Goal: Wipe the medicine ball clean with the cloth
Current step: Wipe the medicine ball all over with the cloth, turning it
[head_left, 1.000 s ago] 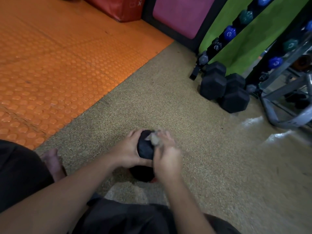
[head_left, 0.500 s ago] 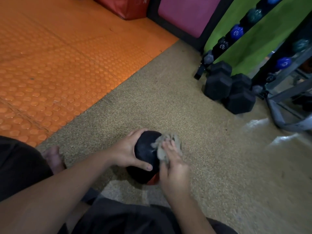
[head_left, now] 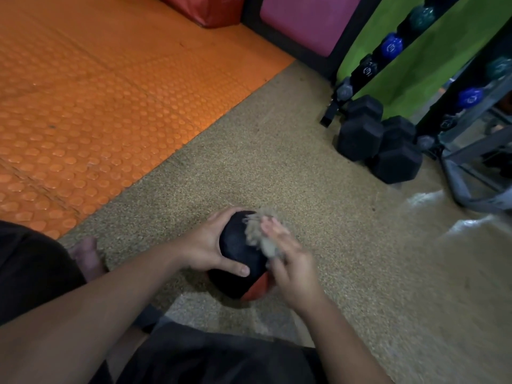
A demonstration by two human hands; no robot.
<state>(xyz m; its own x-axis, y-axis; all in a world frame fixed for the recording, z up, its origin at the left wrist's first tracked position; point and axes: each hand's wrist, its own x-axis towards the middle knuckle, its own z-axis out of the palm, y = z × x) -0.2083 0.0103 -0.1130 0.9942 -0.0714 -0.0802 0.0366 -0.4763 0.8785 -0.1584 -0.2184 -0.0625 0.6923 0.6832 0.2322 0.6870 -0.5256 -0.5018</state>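
A black medicine ball (head_left: 235,245) with a red panel low on its right side sits on the speckled floor in front of my knees. My left hand (head_left: 206,246) grips its left side, fingers over the top and thumb across the front. A shaggy grey cloth (head_left: 259,236) lies on the ball's upper right. My right hand (head_left: 291,266) presses the cloth against the ball, fingers lying fairly straight over it; the hand is motion-blurred.
Black hex dumbbells (head_left: 379,145) lie on the floor at the right, below a rack (head_left: 371,67) of coloured dumbbells. A grey metal frame (head_left: 471,187) stands at far right. An orange studded mat (head_left: 97,101) covers the left. My bare foot (head_left: 86,256) rests left of the ball.
My right hand has slid the cloth from the ball's top toward its upper right side. More of the black surface and the red panel now shows. My left hand keeps its hold.
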